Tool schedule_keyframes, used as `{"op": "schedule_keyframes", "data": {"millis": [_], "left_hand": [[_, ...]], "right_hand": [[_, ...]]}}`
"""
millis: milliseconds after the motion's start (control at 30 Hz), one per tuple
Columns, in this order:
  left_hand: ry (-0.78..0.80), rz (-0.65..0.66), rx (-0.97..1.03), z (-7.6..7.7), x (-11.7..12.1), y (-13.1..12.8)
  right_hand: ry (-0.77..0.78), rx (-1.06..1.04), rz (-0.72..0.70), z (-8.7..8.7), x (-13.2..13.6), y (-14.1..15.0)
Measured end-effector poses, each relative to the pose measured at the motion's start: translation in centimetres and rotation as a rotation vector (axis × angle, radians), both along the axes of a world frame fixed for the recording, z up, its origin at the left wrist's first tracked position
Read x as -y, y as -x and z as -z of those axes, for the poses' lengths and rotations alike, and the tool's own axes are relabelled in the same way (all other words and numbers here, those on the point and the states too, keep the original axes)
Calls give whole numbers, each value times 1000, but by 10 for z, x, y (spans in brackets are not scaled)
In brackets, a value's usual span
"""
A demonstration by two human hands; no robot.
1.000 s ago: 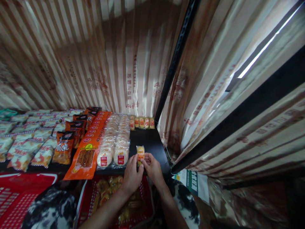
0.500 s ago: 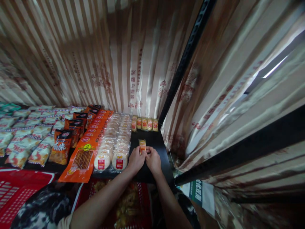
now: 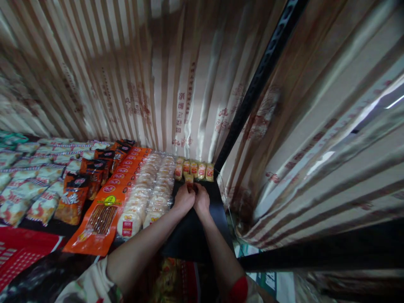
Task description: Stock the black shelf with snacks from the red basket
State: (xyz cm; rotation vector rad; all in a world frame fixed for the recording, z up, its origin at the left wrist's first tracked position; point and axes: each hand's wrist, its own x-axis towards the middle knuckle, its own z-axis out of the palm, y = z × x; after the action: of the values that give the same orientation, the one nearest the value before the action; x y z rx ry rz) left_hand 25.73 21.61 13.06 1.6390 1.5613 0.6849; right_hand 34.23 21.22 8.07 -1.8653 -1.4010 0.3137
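A small yellow snack packet (image 3: 189,178) with a clear wrapper is pinched between my two hands, low over the black shelf (image 3: 192,235). My left hand (image 3: 184,197) grips its left side and my right hand (image 3: 201,198) its right side; the fingers hide its lower part. Just behind it, a row of similar small yellow packets (image 3: 202,171) stands along the shelf's back edge. To the left of my hands lie clear packs of round white rice crackers (image 3: 129,223) in two long rows.
Orange packs of brown sticks (image 3: 102,219), orange-black bags (image 3: 73,198) and white snack bags (image 3: 44,206) cover the shelf's left. A black metal post (image 3: 249,109) rises at the back right corner, before striped curtains (image 3: 164,84). Red baskets (image 3: 28,248) stand below.
Both hands have moved forward with the small packet, bringing it close to the back row. The view has shifted slightly.
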Motion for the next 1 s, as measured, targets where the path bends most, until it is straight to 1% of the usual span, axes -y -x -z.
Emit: {"op": "schedule_keyframes", "data": {"millis": [133, 267, 433, 533, 700, 800, 900, 1000], "left_hand": [[32, 10, -5, -1, -10, -10], [9, 4, -33, -2, -15, -18], [-12, -18, -43, 7, -25, -23], [-13, -32, -58, 13, -30, -23], [-35, -16, -67, 18, -35, -21], [-44, -21, -68, 15, -35, -20], [-35, -10, -83, 5, -32, -20], [1, -30, -102, -4, -30, -20]], "right_hand": [[-11, -50, 13, 1, -10, -2], [-105, -130, 16, 9, -19, -2], [-170, -224, 37, 15, -28, 1], [-167, -241, 32, 13, -29, 4], [-148, -238, 29, 11, -29, 5], [-154, -245, 21, 10, -28, 5], [-159, -264, 11, 8, -27, 4], [-169, -293, 10, 8, -28, 4]]}}
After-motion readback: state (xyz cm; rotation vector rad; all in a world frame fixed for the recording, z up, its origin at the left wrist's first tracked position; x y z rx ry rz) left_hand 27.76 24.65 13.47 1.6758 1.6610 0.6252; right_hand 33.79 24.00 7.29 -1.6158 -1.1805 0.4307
